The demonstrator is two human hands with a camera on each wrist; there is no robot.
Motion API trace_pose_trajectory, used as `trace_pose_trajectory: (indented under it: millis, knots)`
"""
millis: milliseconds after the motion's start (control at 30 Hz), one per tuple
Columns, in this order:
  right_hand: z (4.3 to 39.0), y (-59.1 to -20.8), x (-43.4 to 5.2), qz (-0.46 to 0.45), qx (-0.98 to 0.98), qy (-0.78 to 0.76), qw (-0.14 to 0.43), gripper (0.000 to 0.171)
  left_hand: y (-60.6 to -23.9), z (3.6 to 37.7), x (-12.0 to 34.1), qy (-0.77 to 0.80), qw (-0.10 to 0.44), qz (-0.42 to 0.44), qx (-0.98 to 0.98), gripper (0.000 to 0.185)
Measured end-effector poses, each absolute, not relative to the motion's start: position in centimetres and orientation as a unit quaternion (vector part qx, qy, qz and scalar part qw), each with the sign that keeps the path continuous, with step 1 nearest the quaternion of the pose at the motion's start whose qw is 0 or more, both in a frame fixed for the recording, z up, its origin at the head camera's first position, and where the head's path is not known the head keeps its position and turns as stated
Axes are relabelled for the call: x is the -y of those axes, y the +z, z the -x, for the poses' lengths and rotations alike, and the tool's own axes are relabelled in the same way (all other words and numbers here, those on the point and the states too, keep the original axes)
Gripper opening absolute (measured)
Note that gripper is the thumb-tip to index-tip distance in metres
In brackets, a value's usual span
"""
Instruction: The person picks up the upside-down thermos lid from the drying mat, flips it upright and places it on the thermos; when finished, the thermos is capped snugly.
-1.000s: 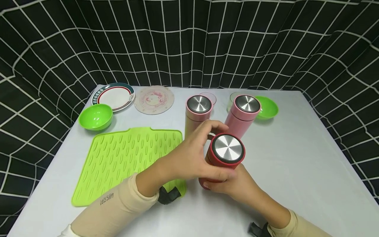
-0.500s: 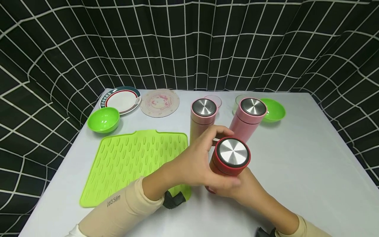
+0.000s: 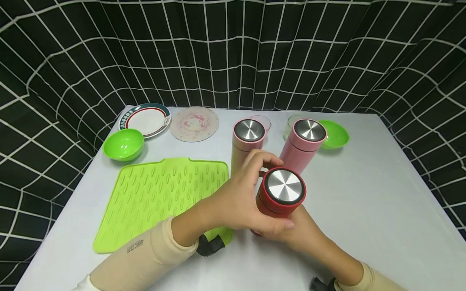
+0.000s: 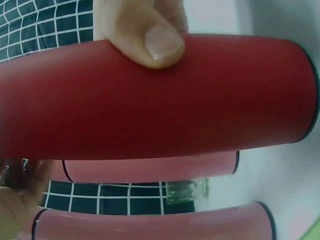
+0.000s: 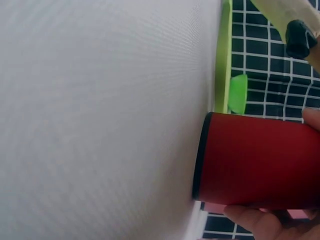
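Note:
A red thermos flask (image 3: 284, 190) with a steel-topped lid stands nearly upright between both hands at the front middle. My left hand (image 3: 242, 198) grips it around the upper part, just below the lid, thumb toward me. Lower down, my right hand (image 3: 296, 230) holds the flask's body from the right, partly hidden by the left hand. In the left wrist view a thumb (image 4: 157, 45) presses on the red body. The right wrist view shows the flask's dark-edged base (image 5: 202, 155) close to the white table; whether it touches, I cannot tell.
Two pink flasks (image 3: 249, 139) (image 3: 303, 145) stand just behind, with two clear glasses (image 3: 267, 123) (image 3: 289, 125) past them. A green mat (image 3: 164, 194) lies left, near a green bowl (image 3: 123, 145), a rimmed plate (image 3: 145, 121) and a round mat (image 3: 194, 123). Another green bowl (image 3: 335, 135) sits back right.
The head view has shifted slightly. Both hands stay on the red flask. Less of the right thumb shows beneath the left hand than a second ago.

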State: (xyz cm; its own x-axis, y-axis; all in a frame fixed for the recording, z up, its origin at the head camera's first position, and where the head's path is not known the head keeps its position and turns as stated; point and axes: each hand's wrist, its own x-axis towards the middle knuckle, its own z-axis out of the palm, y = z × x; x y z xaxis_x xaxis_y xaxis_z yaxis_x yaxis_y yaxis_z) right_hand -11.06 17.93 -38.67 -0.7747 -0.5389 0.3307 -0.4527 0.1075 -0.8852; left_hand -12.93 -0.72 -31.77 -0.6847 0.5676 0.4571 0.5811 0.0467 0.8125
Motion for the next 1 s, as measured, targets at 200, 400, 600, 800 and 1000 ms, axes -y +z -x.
trace_pose_trajectory:
  millis: [200,400,600,800,1000]
  knots:
    - [11.3,-39.9,-18.0,0.329,-0.752,-0.569,0.039,0.048,-32.1,12.9,0.8,-0.570,-0.002,0.395,0.720,0.081]
    - [11.2,-39.1,-18.1,0.330,-0.749,-0.573,0.043,0.047,-32.3,13.2,0.4,-0.596,0.007,0.397,0.698,0.069]
    - [10.7,-37.2,-17.6,0.320,-0.744,-0.584,0.055,0.046,-32.3,13.4,0.3,-0.601,-0.004,0.399,0.693,0.070]
    - [11.4,-39.7,-18.4,0.314,-0.757,-0.569,0.059,0.044,-32.3,13.6,0.3,-0.599,-0.007,0.401,0.693,0.072]
    - [11.6,-40.3,-18.6,0.302,-0.763,-0.568,0.064,0.048,-32.6,14.9,0.9,-0.640,-0.115,0.415,0.637,0.073]
